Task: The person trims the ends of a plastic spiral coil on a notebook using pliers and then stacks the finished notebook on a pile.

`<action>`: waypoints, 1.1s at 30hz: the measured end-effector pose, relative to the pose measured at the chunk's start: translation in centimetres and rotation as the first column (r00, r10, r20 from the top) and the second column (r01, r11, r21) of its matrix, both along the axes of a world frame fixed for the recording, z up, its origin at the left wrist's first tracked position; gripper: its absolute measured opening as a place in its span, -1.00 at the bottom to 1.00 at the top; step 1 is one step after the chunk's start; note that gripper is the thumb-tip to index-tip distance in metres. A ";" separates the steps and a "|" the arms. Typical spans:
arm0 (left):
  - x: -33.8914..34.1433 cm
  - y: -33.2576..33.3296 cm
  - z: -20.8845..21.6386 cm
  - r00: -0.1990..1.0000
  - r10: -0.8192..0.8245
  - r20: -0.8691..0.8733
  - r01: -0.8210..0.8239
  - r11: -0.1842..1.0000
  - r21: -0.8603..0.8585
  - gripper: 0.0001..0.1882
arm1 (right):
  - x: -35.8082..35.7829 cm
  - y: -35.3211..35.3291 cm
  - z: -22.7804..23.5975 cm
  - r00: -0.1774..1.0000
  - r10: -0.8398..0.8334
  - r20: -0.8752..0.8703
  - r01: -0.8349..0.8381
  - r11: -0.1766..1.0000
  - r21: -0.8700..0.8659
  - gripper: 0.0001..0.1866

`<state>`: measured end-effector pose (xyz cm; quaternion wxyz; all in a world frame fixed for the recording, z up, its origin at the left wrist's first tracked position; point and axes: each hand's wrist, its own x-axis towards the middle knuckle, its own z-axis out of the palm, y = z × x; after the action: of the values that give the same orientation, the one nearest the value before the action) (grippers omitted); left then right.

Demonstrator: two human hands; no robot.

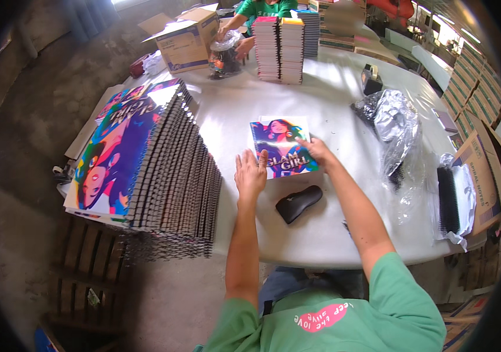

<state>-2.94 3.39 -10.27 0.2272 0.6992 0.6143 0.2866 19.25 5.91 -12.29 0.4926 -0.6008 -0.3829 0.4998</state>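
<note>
A small stack or single notebook [282, 141] with a colourful illustrated cover lies on the white table in front of me; how thick it is I cannot tell. My left hand [251, 171] is open, fingers stretched, against its lower left edge. On the other side my right hand [319, 152] pinches the right edge, thumb on the cover and fingers out of sight. Just below the notebook rests a black, curved, flat object [299, 204], touched by neither hand. To the left of my hands rises a tall stack of spiral notebooks [174, 170] with matching covers, their dark coils facing me.
Clear plastic wrap [400, 129] and a black tape dispenser [372, 79] lie on the table's [227, 117] right side. Black coils [448, 199] sit by an open carton [478, 170]. Across the table, a co-worker in green handles a plastic bag [225, 56] beside notebook stacks [279, 50] and a cardboard box [184, 44].
</note>
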 end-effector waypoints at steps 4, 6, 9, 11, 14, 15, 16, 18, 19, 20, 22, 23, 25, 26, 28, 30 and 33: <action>3.5 0.3 1.2 0.987 -0.049 -0.150 0.030 0.992 -0.123 -0.03 | 1.6 -0.3 0.2 0.934 -0.055 0.353 0.038 0.998 0.054 -0.66; 3.9 -0.3 1.8 0.960 -0.057 -0.275 0.034 0.996 -0.088 -0.02 | 2.4 -0.8 0.7 0.971 -0.084 0.225 0.073 0.996 0.053 -0.71; 2.9 -0.9 3.0 0.958 -0.166 -0.234 0.139 0.982 -0.128 -0.04 | 3.9 -2.4 1.7 0.997 -0.061 -0.040 0.065 0.992 0.106 -0.79; 2.0 0.2 2.5 0.982 -0.124 -0.143 0.116 0.991 -0.064 -0.13 | 4.3 -3.4 1.9 0.990 -0.057 -0.129 0.076 0.985 0.152 -0.77; 1.2 1.4 2.3 0.987 -0.152 0.042 0.131 0.938 0.320 -0.44 | 4.0 -4.8 2.4 0.944 -0.019 -0.328 0.120 0.950 0.288 -0.73; 1.0 1.8 2.4 0.915 -0.270 0.300 0.220 0.957 0.190 -0.51 | 3.9 -4.9 2.9 0.931 0.019 -0.365 0.109 0.939 0.326 -0.72; 1.0 1.3 3.9 0.768 -0.327 0.551 0.346 0.935 0.074 -0.58 | 3.6 -5.5 3.6 0.916 0.047 -0.399 0.107 0.929 0.354 -0.71; 1.0 1.1 5.0 0.703 -0.315 0.638 0.361 0.931 0.061 -0.75 | 3.4 -6.3 4.5 0.899 0.108 -0.425 0.075 0.917 0.391 -0.67; 1.2 -0.2 7.4 0.820 -0.289 0.494 0.300 0.952 0.059 -0.75 | 3.9 -6.8 4.7 0.889 0.126 -0.440 0.072 0.910 0.407 -0.67; 1.0 -0.7 8.0 0.807 -0.300 0.509 0.305 0.949 0.077 -0.74 | 3.9 -7.0 5.0 0.875 0.159 -0.456 0.059 0.902 0.428 -0.66; 0.9 -1.5 8.2 0.735 -0.297 0.609 0.310 0.947 0.088 -0.77 | 3.8 -7.3 5.5 0.836 0.233 -0.497 0.027 0.887 0.462 -0.64; 1.0 -1.9 8.2 0.670 -0.278 0.688 0.310 0.947 0.080 -0.79 | 3.9 -7.5 5.7 0.809 0.273 -0.520 0.009 0.879 0.476 -0.63; 1.1 -2.4 8.4 0.546 -0.243 0.801 0.336 0.940 0.057 -0.82 | 3.6 -7.9 5.9 0.759 0.314 -0.571 -0.001 0.876 0.482 -0.60; 1.1 -2.7 8.7 0.492 -0.230 0.840 0.361 0.932 0.043 -0.82 | 3.4 -8.1 5.9 0.736 0.315 -0.599 0.008 0.881 0.473 -0.59; 1.2 -3.1 8.7 0.233 -0.200 0.952 0.509 0.859 0.056 -0.82 | 3.1 -8.1 5.7 0.681 0.352 -0.642 0.005 0.874 0.485 -0.53; 1.4 -3.5 7.9 -0.061 -0.114 0.992 0.730 0.673 0.122 -0.81 | 2.6 -8.1 5.2 0.615 0.446 -0.650 -0.046 0.843 0.535 -0.50; 2.4 -4.4 8.1 -0.086 -0.064 0.994 0.751 0.651 0.107 -0.83 | 1.3 -8.5 5.1 0.600 0.485 -0.636 -0.089 0.831 0.549 -0.43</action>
<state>-0.58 -1.01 -2.19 0.8229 0.3888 0.0795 0.4066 20.53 -2.64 -7.17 0.6435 -0.1292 -0.3447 0.6711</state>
